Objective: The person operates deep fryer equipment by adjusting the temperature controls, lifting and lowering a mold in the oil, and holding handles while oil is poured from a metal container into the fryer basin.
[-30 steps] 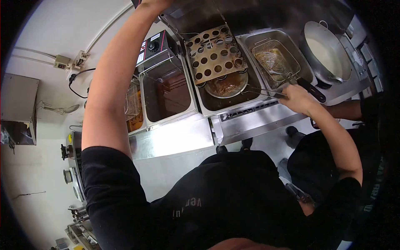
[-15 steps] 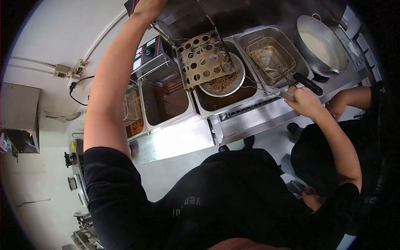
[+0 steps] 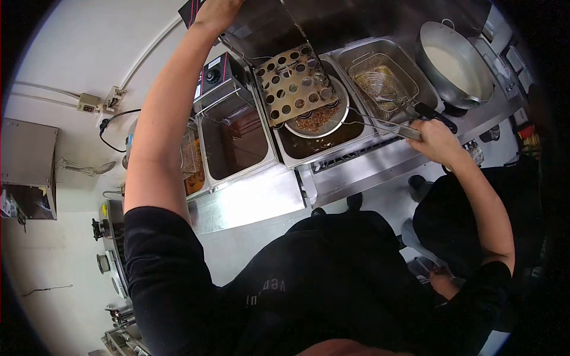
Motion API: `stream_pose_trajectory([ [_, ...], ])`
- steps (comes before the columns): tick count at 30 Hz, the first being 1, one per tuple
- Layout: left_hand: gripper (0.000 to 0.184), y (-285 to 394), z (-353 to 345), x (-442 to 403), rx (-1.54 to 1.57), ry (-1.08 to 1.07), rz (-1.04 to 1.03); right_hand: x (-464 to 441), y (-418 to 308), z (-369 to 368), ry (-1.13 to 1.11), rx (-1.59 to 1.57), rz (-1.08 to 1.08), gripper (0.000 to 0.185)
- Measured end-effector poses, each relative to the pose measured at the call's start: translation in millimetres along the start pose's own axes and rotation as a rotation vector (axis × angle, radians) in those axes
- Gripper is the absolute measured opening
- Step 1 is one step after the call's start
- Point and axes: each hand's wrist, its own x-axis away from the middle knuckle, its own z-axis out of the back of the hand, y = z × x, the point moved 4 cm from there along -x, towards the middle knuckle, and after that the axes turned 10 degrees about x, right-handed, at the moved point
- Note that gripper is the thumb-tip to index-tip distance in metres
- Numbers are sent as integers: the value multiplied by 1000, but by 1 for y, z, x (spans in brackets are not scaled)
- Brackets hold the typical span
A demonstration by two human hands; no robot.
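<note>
My right hand (image 3: 436, 140) is closed around the handle of a round strainer (image 3: 304, 134), near the black handle of a fry basket (image 3: 380, 83). The strainer bowl rests over the middle fryer vat (image 3: 297, 153), with brown crumbs (image 3: 317, 118) inside. A greasy metal plate with rows of round holes (image 3: 285, 98) hangs tilted above the strainer and hides part of it. My left hand (image 3: 218, 13) is raised at the top edge, against a black box with red lines (image 3: 189, 12); its fingers are out of sight.
To the left stand a vat of dark oil (image 3: 237, 145) and a control box with a knob (image 3: 217, 72). A big pot of pale liquid (image 3: 448, 65) stands at the right. Close on my right is a co-worker in black (image 3: 475, 207).
The holed plate and my left hand have shifted slightly right. The co-worker's hand and forearm beside my right hand have gone from there. My right hand keeps its hold on the strainer.
</note>
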Motion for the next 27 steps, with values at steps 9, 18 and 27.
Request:
stream_pose_trajectory([
  [9, 18, 2, -13, -2, -173, 1, -109, 4, 2, 11, -14, -53, -28, 27],
  [18, 18, 10, -8, 4, -26, 43, -60, 10, 4, 30, 53, -82, -34, 28],
  [27, 21, 24, 3, 13, 37, 137, -137, 13, -1, 44, 98, -56, 26, 25],
])
